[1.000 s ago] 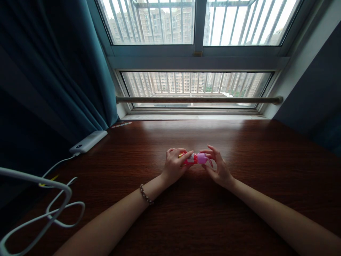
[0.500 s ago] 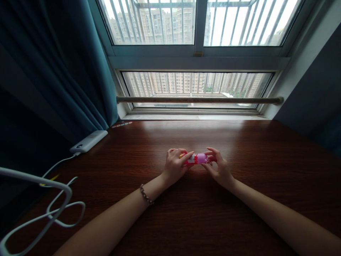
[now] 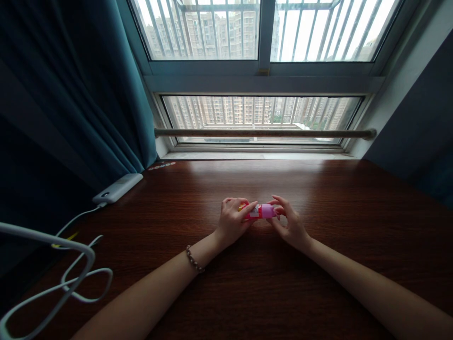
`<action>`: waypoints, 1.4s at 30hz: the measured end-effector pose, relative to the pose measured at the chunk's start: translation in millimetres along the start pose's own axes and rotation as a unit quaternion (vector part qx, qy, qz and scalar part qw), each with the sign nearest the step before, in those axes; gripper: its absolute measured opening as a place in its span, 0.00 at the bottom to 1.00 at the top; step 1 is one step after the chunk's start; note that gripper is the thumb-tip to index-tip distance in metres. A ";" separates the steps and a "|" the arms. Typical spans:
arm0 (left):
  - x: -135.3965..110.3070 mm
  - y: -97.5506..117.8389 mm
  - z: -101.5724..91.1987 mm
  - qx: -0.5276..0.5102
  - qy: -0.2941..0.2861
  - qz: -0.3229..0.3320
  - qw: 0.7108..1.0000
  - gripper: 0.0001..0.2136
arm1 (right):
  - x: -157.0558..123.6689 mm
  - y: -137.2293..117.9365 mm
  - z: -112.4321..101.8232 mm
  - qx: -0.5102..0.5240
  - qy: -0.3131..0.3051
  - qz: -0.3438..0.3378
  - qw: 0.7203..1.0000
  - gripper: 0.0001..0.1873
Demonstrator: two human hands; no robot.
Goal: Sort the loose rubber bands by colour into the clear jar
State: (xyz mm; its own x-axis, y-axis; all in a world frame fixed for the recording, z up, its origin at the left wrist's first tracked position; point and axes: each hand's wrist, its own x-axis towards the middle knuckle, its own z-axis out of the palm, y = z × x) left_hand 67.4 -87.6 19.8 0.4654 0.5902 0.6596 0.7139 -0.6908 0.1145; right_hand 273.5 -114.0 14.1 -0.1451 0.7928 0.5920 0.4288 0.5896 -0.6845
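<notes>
A small pink and red tube-shaped object (image 3: 261,211) with a white label lies sideways between my two hands, just above the dark wooden table (image 3: 318,189). My left hand (image 3: 231,221) is wrapped round its left, red and yellow end. My right hand (image 3: 288,222) pinches the pink right end with its fingertips. A beaded bracelet (image 3: 194,259) sits on my left wrist.
A white power bank (image 3: 118,188) lies at the table's far left with a white cable (image 3: 76,220) running from it. A looped white cable (image 3: 71,278) hangs at the near left. A teal curtain (image 3: 71,94) hangs on the left; a barred window (image 3: 262,71) is straight ahead.
My right hand's fingers have closed in on the pink end of the object. My left hand and the object have barely moved.
</notes>
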 end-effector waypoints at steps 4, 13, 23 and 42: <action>0.1 0.4 0.7 -0.004 0.000 0.000 1.000 0.18 | -0.5 1.5 -2.8 -0.027 -0.014 0.073 0.997 0.18; -0.1 -0.2 -0.9 -0.014 0.004 0.013 1.000 0.18 | 0.5 0.7 0.2 -0.063 -0.051 -0.026 0.996 0.19; -2.0 2.2 -0.6 -0.001 0.006 0.024 1.000 0.18 | -2.6 1.0 -0.4 -0.099 -0.055 -0.005 0.994 0.18; 1.3 24.1 -10.0 -0.583 -0.040 -0.159 0.795 0.18 | 3.3 -5.2 -3.0 0.135 -0.142 0.037 0.980 0.21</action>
State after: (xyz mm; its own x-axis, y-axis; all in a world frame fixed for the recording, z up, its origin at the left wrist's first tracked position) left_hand 79.9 -107.7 30.8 0.4229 0.8052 0.4158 -0.1480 -0.3913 0.9083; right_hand 273.4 -114.9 20.9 -0.3810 0.8231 0.4210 0.2019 0.5184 -0.8309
